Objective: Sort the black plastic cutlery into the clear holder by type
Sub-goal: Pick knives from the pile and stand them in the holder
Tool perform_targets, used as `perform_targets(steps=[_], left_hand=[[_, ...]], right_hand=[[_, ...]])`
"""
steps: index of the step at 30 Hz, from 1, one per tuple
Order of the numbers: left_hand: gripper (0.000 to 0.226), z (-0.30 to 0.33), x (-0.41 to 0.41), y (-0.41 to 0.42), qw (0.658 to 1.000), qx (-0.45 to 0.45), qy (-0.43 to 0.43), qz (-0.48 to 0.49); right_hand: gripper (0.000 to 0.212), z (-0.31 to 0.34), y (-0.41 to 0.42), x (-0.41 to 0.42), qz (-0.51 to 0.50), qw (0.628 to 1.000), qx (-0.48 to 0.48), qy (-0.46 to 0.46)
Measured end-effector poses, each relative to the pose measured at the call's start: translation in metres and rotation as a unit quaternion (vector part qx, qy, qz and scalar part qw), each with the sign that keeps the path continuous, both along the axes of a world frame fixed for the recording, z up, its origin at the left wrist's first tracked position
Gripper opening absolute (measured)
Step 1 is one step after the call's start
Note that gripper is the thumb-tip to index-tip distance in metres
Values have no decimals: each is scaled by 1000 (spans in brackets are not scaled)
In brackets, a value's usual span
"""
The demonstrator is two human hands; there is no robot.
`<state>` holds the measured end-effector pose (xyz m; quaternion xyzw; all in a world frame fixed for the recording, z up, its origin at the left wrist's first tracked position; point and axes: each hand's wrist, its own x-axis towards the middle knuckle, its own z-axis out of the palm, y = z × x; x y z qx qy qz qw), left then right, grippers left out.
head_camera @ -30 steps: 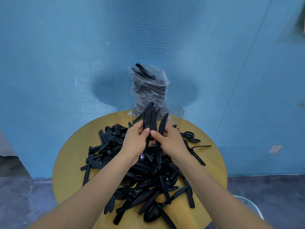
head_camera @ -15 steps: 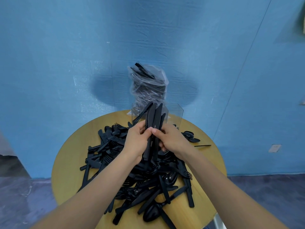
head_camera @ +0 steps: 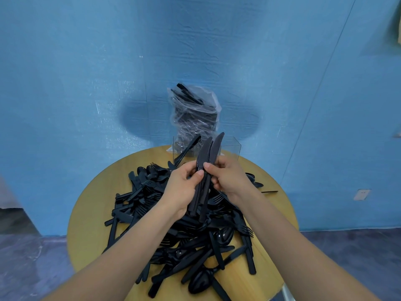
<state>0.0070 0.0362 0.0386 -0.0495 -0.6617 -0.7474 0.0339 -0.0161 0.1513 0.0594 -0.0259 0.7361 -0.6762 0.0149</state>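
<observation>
Knives (head_camera: 206, 168): black plastic bundle held upright above the pile, blades up, in front of the clear holder (head_camera: 235, 148).
Left hand (head_camera: 184, 187): fingers curled round the handles.
Right hand (head_camera: 230, 179): thumb and fingers pinch the bundle.
Pile (head_camera: 173, 224): mixed black forks, spoons and knives.
Table (head_camera: 91, 213): round, wooden; blue wall behind.
Bag (head_camera: 195, 118): clear, holds cutlery, behind the holder.
Change: knives gathered closer together than a second ago.

We see our two arms bare from the fingers back to the frame's edge: no sleeves, no gloves, no watch or ring. The left hand (head_camera: 181, 185) and right hand (head_camera: 230, 177) have short, plain fingernails, visible on the thumbs.
</observation>
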Motion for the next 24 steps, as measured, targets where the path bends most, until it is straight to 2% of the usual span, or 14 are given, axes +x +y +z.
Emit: perform_targets(steps=[8,11,17,21,24], left_hand=[[27,-4,-2,-7,998,24,-46,23],[26,-6,0,-5,999,-17,-48,-10],[26,1,7,3,991,70,-92,-73],[29,3,9,4,987,79,-108,-85],[29,2,11,5,990,52,-92,-96]], right_hand=[[14,1,5,3,-1,1000,-10,9],[16,7,6,6,11,999,-24,19],[12,10,6,5,-14,1000,-18,17],[12,5,5,5,-26,999,-5,21],[6,2,4,5,-32,999,-5,24]])
